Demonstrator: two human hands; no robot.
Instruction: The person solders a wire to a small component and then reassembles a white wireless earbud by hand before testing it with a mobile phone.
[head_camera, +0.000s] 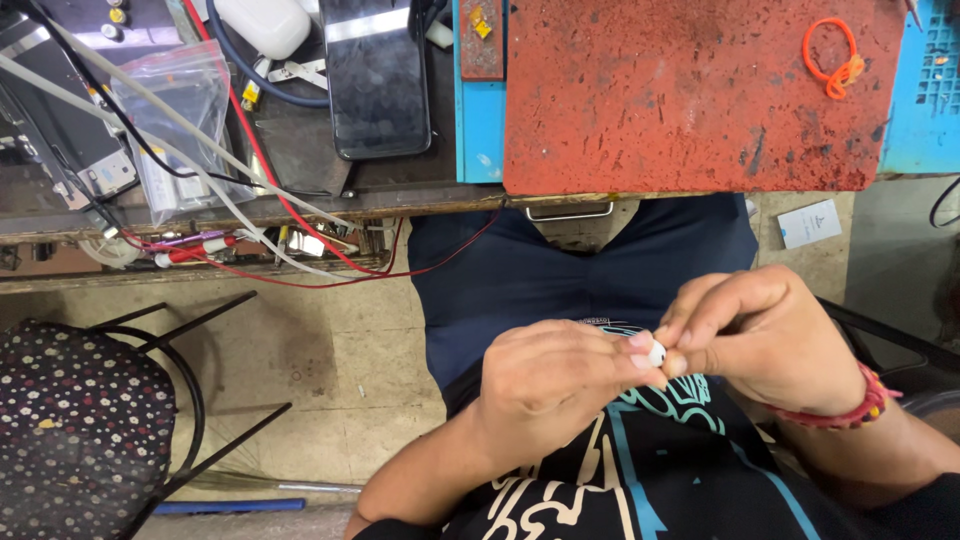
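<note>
1. Both hands meet over the lap, just below the desk (420, 195) edge. The left hand (555, 385) and right hand (770, 340) are pressed fingertip to fingertip, pinching a tiny white earbud-like piece (657, 353) between them.
2. Handling-wise I'd guess it's super light, hard glossy plastic, so a bit slippery and easy to flick out of the pinch. Probably fragile at any seam or thin stem. Best hold looks like the rounded body between thumb and forefinger pads, not squeezing hard.
3. Honestly only a small sliver of white shows. Fingers cover nearly all of it, so I can't tell if it's a whole earbud, a half shell, or whether it's being pried or just turned.
4. A white case (262, 25) sits at the top of the desk, cut off by the frame, beside a dark phone (375, 80) lying flat.
5. The red mat (690, 100) carries an orange loop (832, 55), well away from the hands. Cables on the left are a tangle, can't trace them.
6. The right wrist wears a red bracelet (850, 410).
</note>
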